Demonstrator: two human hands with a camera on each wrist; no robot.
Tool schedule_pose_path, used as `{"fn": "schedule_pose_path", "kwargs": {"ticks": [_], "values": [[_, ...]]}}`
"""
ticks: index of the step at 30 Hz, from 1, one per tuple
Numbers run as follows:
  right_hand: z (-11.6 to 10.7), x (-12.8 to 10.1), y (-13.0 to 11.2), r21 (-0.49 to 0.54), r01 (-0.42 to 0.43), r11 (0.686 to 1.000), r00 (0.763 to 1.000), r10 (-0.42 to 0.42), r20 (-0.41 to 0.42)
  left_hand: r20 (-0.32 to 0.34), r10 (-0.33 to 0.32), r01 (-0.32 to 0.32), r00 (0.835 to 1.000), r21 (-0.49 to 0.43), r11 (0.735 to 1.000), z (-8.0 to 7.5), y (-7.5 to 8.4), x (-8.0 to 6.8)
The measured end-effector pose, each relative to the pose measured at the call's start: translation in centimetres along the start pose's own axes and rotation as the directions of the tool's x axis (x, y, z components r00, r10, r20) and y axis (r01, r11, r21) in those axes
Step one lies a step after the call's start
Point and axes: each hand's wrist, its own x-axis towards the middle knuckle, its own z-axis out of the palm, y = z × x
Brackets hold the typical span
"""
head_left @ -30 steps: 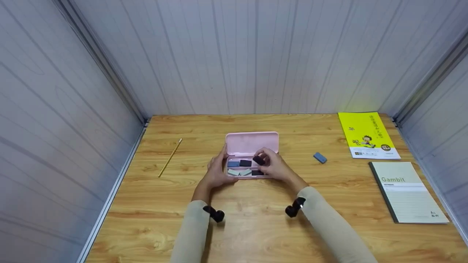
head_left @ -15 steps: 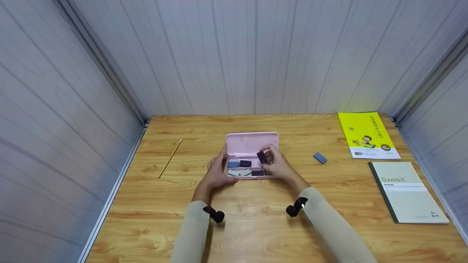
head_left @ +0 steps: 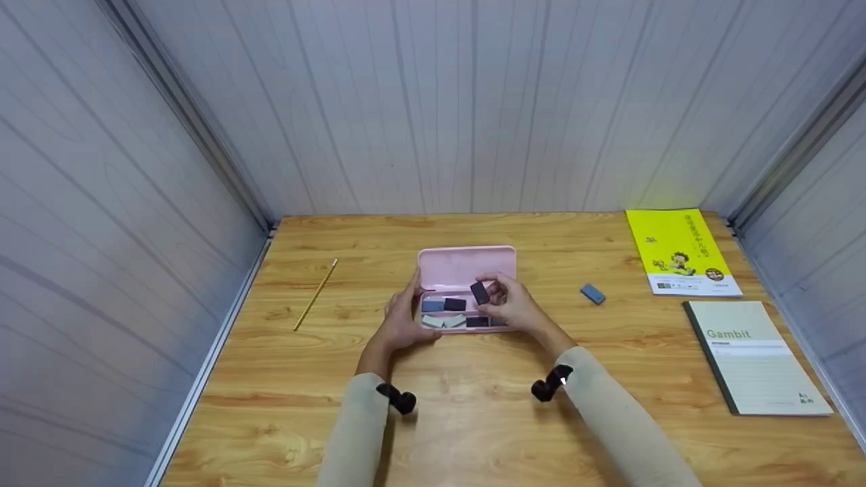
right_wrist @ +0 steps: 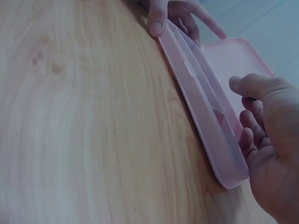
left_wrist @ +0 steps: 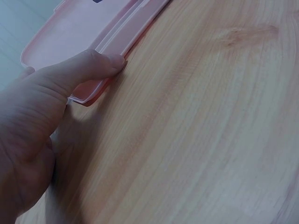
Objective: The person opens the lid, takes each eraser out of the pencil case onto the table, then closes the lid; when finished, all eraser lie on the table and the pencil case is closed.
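A pink pencil case (head_left: 467,267) lies with its lid up in the middle of the table. My left hand (head_left: 402,321) grips its left end, thumb (left_wrist: 110,65) along the front edge. Over the case's right half, my right hand (head_left: 514,304) pinches a black eraser (head_left: 480,293) between thumb and fingertips, tilted. In the back compartment lie a blue eraser (head_left: 433,306) and a black eraser (head_left: 455,305). Two white erasers and a dark eraser (head_left: 477,322) fill part of the front compartment. In the right wrist view, the right thumb (right_wrist: 252,86) hides the pinched eraser.
A blue eraser (head_left: 593,293) lies on the table to the right of the case. Beyond it are a yellow booklet (head_left: 680,247) and a grey-white notebook (head_left: 758,358). A pencil (head_left: 315,295) lies at the left. Pale panel walls (head_left: 433,108) enclose the table.
The right hand has turned the black eraser more upright and shifted it slightly right, then back left above the case. The left hand has stayed on the pencil case.
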Motion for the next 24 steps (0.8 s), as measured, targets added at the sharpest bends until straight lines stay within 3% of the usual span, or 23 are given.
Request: {"fn": "schedule_pose_path", "kwargs": {"ticks": [6,17,24], "values": [[-0.6,-0.2,-0.6,-0.015,-0.001,1.000,1.000,0.001,0.006,-0.020,0.040,-0.040,0.999,0.001,0.999,0.0,0.1,-0.2],[-3.3,-1.4,-0.3,-0.046,-0.081,0.996,0.997,0.080,-0.021,-0.008,0.024,-0.024,1.000,0.004,1.000,-0.2,0.6,-0.4],[-5.7,-2.5,0.6,-0.071,-0.076,0.995,0.996,0.072,-0.060,-0.009,0.026,-0.026,1.000,-0.002,1.000,-0.1,0.5,-0.3]]}}
